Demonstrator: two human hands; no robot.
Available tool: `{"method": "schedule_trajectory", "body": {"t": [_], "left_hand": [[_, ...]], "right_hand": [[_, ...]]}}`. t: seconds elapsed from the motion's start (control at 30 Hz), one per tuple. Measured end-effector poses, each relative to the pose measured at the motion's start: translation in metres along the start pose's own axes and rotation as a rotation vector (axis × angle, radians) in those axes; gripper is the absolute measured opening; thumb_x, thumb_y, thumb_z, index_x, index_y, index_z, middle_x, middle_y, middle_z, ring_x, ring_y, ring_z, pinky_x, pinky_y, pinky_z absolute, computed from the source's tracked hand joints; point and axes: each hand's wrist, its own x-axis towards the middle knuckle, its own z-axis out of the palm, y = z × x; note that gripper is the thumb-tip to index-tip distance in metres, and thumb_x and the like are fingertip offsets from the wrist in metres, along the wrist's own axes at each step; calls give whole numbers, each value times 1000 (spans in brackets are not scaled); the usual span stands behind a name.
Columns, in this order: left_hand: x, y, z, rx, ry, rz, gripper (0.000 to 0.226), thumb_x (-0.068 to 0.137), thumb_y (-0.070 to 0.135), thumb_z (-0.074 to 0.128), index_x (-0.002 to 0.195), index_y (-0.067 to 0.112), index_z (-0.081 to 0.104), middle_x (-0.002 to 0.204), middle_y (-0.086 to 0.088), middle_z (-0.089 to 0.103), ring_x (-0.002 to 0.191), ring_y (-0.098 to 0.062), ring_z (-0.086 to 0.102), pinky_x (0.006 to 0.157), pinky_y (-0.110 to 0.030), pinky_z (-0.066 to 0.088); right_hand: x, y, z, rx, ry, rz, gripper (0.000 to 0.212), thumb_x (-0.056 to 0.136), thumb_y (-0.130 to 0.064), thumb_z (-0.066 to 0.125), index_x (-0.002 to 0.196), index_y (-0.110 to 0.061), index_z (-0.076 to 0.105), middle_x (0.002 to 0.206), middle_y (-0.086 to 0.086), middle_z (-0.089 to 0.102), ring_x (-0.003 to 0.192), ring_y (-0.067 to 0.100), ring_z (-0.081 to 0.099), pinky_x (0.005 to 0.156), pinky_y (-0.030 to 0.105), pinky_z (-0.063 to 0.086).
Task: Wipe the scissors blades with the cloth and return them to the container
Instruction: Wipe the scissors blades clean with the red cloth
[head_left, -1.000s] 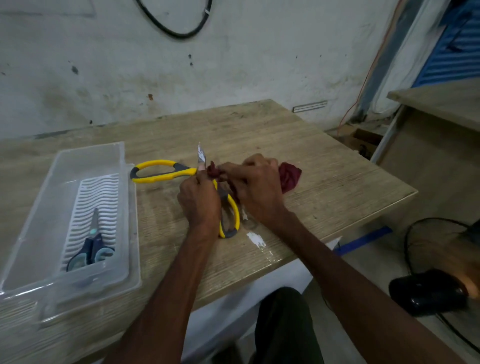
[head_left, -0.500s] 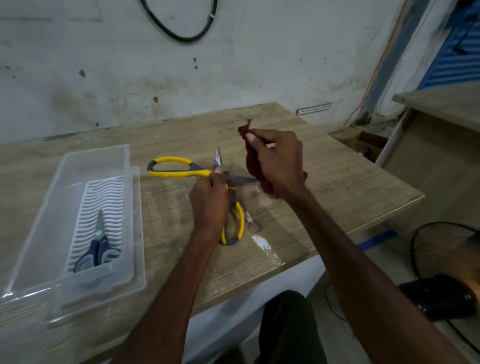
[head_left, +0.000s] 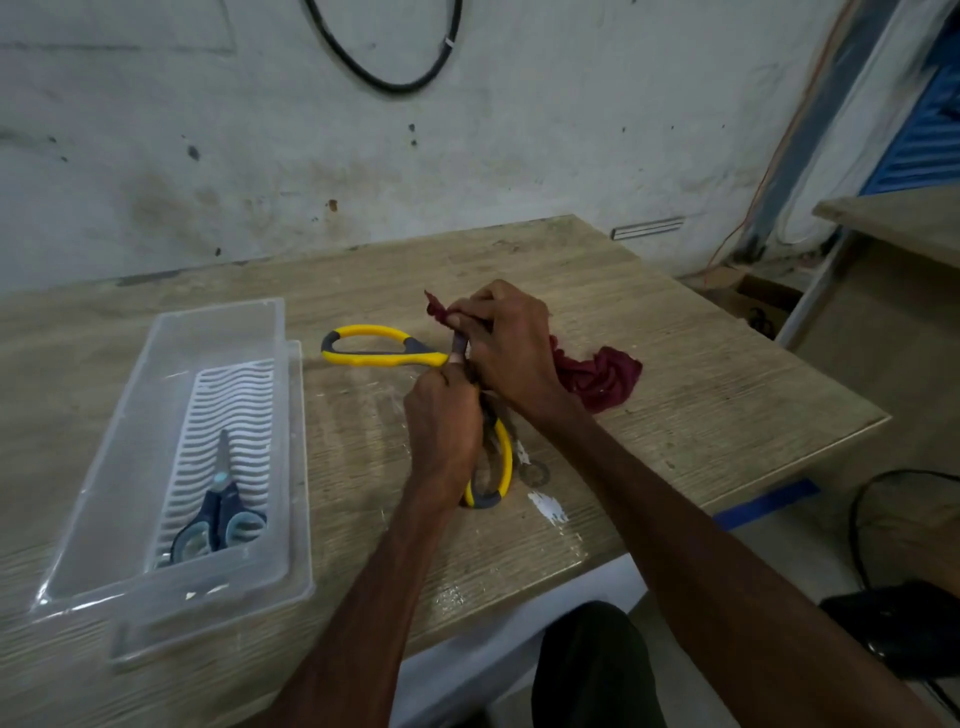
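A: What is taking up most of the frame?
B: A wooden table (head_left: 675, 395) is filling the middle, and a clear plastic container (head_left: 156, 395) is sitting at its left side, with small blue-handled scissors (head_left: 221, 512) lying closed on the ribbed insert inside

A: And the hands?
B: Both are meeting at centre frame. The right hand (head_left: 511, 348) is curling around a dark red cloth (head_left: 602, 379), its fingers pressed together and pinching a fold of it over a blade; the rest of the cloth is trailing on the table to the right

A: Where are the yellow-handled scissors (head_left: 379, 353)?
B: At centre, opened wide, one loop pointing left, the other toward the lower edge. The left hand (head_left: 444, 431) is gripping them near the pivot, fingers closed around the handle. The blades are hiding under cloth and fingers
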Motion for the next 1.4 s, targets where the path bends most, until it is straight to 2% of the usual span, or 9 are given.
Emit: {"method": "schedule_trajectory", "body": {"t": [0.13,0.27,0.4,0.6,0.73,0.97,1.07,1.2,1.4], "left_hand": [[0,-1,-1,-1,21,1,39,101,26,36,92,1,65,96,-19,64,94,-34,56,65,-31,30],[-6,2,-1,115,-40,79,34,100,16,34,100,-4,61,104,-26,61,101,-40,53,75,-37,38],[-6,4,-4,172,-65,105,35,102,16,30,106,-3,59,111,-29,58,106,-43,51,84,-41,39],[-10,4,-3,162,-52,101,35,101,19,33,108,-4,59,111,-28,59,107,-41,53,85,-41,39],[-7,2,0,225,-79,140,35,102,19,31,103,2,61,108,-25,61,103,-40,53,68,-34,25],[-5,-2,1,156,-55,93,38,100,23,35,102,-7,59,102,-28,62,98,-43,57,80,-41,46],[-4,-4,2,154,-49,114,34,99,20,38,103,-6,59,102,-25,63,98,-40,57,79,-38,45],[-7,1,0,181,-74,130,35,101,19,33,105,-4,59,106,-27,61,102,-42,55,81,-41,41],[-6,-1,0,180,-54,105,36,101,18,32,106,-7,57,108,-28,59,104,-43,53,82,-42,40]], "right_hand": [[-16,10,-18,-49,-149,-64,19,81,-11,68,98,-11,76,86,12,68,82,24,64,68,21,40],[-18,13,-30,1,-125,-27,20,75,-13,73,94,-17,77,83,7,73,81,21,68,72,31,51],[-3,6,-17,-58,-45,4,14,74,-10,73,86,-13,78,77,10,72,76,25,67,67,32,48],[-8,4,-20,-144,-65,-75,15,70,-5,69,82,-10,78,70,13,70,70,29,66,66,30,40],[-22,4,-23,-157,-25,-72,16,71,-7,64,81,-8,77,70,13,66,68,29,64,62,32,42],[4,6,-21,-134,-71,-47,15,67,-6,62,75,-4,75,66,16,68,65,32,65,62,36,52],[-16,2,-27,-109,-62,-97,18,68,-6,64,79,-10,78,65,13,69,64,29,65,61,23,38],[-7,5,-25,-112,-52,-44,22,65,-11,58,76,-8,77,66,13,69,63,29,65,60,31,50],[-7,7,-25,-121,-115,-49,20,65,-9,59,75,-8,76,64,12,68,63,26,64,60,29,45]]}}
